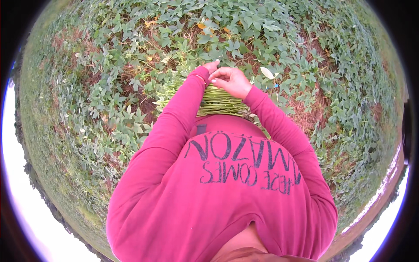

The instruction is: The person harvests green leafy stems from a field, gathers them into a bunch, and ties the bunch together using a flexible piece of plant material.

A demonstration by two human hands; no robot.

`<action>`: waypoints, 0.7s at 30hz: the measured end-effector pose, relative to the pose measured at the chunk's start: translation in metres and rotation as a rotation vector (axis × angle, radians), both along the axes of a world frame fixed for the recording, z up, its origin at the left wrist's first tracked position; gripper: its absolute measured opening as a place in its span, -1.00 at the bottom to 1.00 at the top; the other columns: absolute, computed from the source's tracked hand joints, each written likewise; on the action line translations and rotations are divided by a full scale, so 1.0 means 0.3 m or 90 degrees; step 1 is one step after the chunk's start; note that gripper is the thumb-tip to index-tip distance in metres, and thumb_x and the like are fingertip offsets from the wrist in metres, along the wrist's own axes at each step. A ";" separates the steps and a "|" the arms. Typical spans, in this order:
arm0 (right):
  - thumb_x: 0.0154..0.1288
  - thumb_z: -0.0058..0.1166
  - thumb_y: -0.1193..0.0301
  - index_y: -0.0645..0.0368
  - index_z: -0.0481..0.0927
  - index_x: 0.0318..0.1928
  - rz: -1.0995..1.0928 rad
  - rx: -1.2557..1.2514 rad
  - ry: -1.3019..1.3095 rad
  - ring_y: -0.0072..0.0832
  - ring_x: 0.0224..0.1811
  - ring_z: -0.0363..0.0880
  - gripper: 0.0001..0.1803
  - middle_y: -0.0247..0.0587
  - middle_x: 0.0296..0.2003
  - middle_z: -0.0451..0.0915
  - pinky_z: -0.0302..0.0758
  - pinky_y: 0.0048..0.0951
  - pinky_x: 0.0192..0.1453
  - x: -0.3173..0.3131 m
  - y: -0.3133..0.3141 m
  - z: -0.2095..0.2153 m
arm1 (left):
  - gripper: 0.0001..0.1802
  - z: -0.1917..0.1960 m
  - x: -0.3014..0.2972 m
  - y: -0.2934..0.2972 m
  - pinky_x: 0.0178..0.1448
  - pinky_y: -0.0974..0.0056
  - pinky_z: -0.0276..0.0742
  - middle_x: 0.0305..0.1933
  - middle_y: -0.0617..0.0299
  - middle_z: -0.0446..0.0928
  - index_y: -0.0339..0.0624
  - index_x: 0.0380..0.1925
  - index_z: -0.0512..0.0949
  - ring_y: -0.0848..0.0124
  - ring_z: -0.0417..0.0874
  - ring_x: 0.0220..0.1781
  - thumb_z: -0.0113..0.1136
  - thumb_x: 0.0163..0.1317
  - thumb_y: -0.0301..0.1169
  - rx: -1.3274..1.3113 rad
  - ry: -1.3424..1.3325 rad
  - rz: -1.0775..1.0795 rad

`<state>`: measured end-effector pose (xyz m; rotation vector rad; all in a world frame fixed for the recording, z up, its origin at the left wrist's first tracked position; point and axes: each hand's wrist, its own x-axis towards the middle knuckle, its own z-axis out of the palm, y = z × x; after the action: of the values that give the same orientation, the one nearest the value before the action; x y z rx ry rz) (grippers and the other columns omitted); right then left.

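A thick bunch of long green stems (224, 102) lies crosswise against my front, its leafy ends toward the left. My left hand (211, 66) is at the far side of the bunch; most of its fingers are hidden, and one fingertip points up and away. A thin pale band (200, 77) circles my left wrist over the pink sleeve. Right beside that wrist, above the stems, is my right hand (233, 82). Its thumb and forefinger are bent together in a pinch, and what they hold, if anything, is too small to make out.
Low leafy vines (257, 26) cover the ground all around, with dry brown grass (305, 111) showing between them. A pale leaf (267, 73) stands out to the right of my right hand. Farther right, a brown dirt strip (371, 214) edges the field.
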<state>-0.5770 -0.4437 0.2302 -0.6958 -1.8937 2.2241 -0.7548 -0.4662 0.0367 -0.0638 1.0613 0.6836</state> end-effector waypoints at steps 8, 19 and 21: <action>0.13 0.30 0.40 0.25 0.62 -0.36 -0.197 0.155 -0.092 -0.34 -0.23 0.66 -0.83 -0.07 -0.34 0.65 0.58 -0.34 -0.06 -0.141 -0.124 -0.082 | -0.38 0.076 -0.043 -0.087 0.02 0.04 0.58 -0.16 -0.08 0.65 -0.23 -0.10 0.58 0.10 0.67 -0.16 -0.16 0.45 0.14 0.014 0.026 0.122; 0.08 0.31 0.48 0.24 0.66 -0.36 -0.173 0.153 -0.076 -0.31 -0.33 0.68 -0.87 -0.09 -0.40 0.68 0.60 -0.32 -0.16 -0.107 -0.060 -0.069 | -0.56 0.068 0.016 -0.036 -0.06 0.05 0.57 -0.30 0.10 0.66 -0.17 -0.26 0.56 0.19 0.65 -0.27 -0.13 0.50 -0.05 0.107 0.034 0.076; 0.11 0.32 0.43 0.23 0.70 -0.32 -0.110 0.088 -0.066 -0.43 -0.35 0.69 -0.85 -0.16 -0.38 0.71 0.61 -0.38 -0.18 -0.087 -0.067 -0.036 | -0.56 0.075 0.010 -0.021 -0.04 0.04 0.56 -0.28 0.10 0.67 -0.18 -0.23 0.56 0.18 0.65 -0.26 -0.13 0.50 -0.05 0.095 0.084 0.054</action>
<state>-0.6030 -0.4639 0.2194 -0.9277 -1.9315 1.9682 -0.7519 -0.4726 0.0591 0.0671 1.1359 0.8507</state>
